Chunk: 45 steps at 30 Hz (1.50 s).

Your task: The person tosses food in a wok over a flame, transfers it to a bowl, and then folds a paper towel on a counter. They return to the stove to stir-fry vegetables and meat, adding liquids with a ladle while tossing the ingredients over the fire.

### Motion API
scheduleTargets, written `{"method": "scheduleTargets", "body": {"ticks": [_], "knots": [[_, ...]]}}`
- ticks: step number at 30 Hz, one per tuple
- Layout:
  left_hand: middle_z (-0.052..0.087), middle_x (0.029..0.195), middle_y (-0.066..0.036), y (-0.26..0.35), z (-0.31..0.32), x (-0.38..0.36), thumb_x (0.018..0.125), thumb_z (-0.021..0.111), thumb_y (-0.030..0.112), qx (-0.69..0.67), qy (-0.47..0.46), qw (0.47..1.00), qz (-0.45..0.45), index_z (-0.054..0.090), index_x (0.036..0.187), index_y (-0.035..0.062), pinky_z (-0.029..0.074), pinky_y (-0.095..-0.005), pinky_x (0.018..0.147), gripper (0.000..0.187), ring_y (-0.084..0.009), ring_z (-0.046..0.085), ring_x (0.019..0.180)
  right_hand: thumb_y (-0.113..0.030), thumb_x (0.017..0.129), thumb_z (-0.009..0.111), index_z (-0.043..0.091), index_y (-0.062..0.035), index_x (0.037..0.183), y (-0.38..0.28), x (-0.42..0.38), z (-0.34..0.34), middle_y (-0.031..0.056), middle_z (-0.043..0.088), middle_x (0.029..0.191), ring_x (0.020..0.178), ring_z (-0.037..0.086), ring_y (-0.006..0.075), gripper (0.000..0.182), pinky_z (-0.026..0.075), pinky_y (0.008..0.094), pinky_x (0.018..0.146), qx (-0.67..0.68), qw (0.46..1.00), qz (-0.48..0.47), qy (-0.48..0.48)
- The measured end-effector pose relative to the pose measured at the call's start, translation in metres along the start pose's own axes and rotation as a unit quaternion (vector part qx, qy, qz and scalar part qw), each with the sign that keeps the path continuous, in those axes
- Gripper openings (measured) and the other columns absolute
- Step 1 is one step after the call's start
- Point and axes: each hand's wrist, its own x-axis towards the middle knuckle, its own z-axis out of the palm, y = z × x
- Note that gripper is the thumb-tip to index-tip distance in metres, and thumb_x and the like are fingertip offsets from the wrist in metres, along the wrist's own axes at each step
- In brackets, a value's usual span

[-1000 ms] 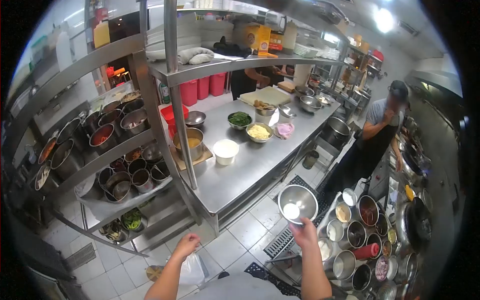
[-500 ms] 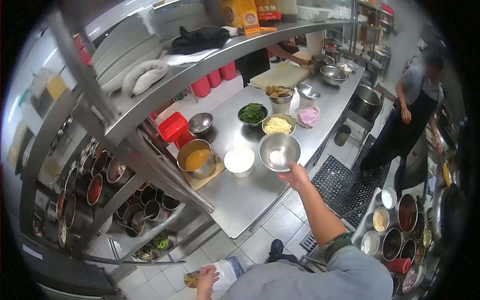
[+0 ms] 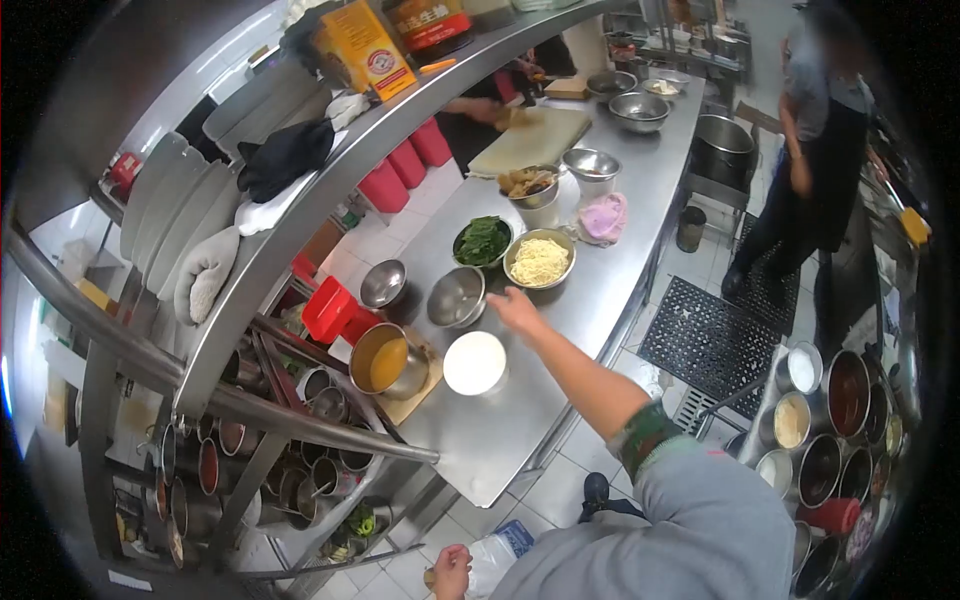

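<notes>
The right hand (image 3: 518,312) of the person reaches out over the long stainless-steel table (image 3: 450,455). Its fingertips are at the right rim of a round, shiny steel bowl (image 3: 455,298), but I cannot tell if they grip this rim or only touch it. The steel bowl is at the middle of the table, between a metal bowl of dark green leaves (image 3: 482,242) and a round white tub (image 3: 475,363) with an all-white top. To the right of the leaves, just beside them, is a metal bowl of pale yellow strands (image 3: 540,262), and behind it lies a pink-purple soft bundle (image 3: 603,218).

On the other side, a smaller steel bowl (image 3: 384,285) stands near a bright red plastic container (image 3: 327,310). A deep steel pot (image 3: 408,372) with orange-yellow liquid sits on a flat wooden board (image 3: 428,388), near the white tub.

The left hand (image 3: 452,572) is low, well apart from the table, beside a white plastic bag (image 3: 492,568). Its fingers are bent inward; I cannot tell whether they hold something. Another person in a dark apron (image 3: 832,150) stands at the right.
</notes>
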Motion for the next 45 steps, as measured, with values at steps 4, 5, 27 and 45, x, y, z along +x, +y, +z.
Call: {"method": "scheduleTargets", "body": {"ticks": [4, 5, 27, 45], "knots": [[0.068, 0.107, -0.011, 0.037, 0.044, -0.039, 0.099, 0.063, 0.026, 0.176, -0.040, 0.979, 0.092, 0.060, 0.127, 0.0033, 0.054, -0.0325, 0.083, 0.036, -0.0203, 0.065, 0.100, -0.035, 0.095, 0.067, 0.046, -0.0044, 0.148, 0.005, -0.160, -0.062, 0.0250, 0.052, 0.144, 0.132, 0.054, 0.0323, 0.065, 0.047, 0.0403, 0.105, -0.107, 0.985, -0.137, 0.008], [0.067, 0.106, -0.010, 0.040, 0.050, -0.029, 0.099, 0.064, 0.025, 0.200, -0.065, 0.974, 0.085, 0.060, 0.124, 0.0034, 0.054, -0.0318, 0.079, 0.034, -0.0186, 0.066, 0.096, -0.037, 0.095, 0.067, 0.047, -0.0041, 0.146, 0.011, -0.202, -0.080, 0.0247, 0.054, 0.142, 0.128, 0.057, 0.0328, 0.065, 0.048, 0.0408, 0.105, -0.126, 0.983, -0.134, 0.009], [0.064, 0.101, -0.005, -0.017, 0.258, -0.222, 0.099, 0.062, 0.024, 0.360, -0.552, 0.740, 0.132, 0.062, 0.113, 0.0042, 0.050, -0.0288, 0.072, 0.025, -0.0176, 0.062, 0.089, -0.025, 0.095, 0.066, 0.064, -0.0050, 0.123, 0.145, -1.117, -0.214, 0.0145, 0.072, 0.103, 0.090, 0.070, 0.0261, 0.035, 0.055, 0.0380, 0.079, -0.177, 0.528, 0.225, 0.800], [0.066, 0.121, -0.019, -0.300, 0.464, -0.876, 0.089, 0.063, 0.010, 0.171, -0.763, -0.086, 0.617, 0.067, 0.115, 0.0040, 0.051, -0.0476, 0.092, 0.027, -0.0380, 0.063, 0.112, -0.010, 0.093, 0.060, 0.055, -0.0014, 0.137, 0.343, -1.463, -0.080, 0.0285, 0.065, 0.122, 0.110, 0.063, 0.0450, 0.045, 0.049, 0.0470, 0.095, -0.155, 0.297, 0.405, 0.851]]}}
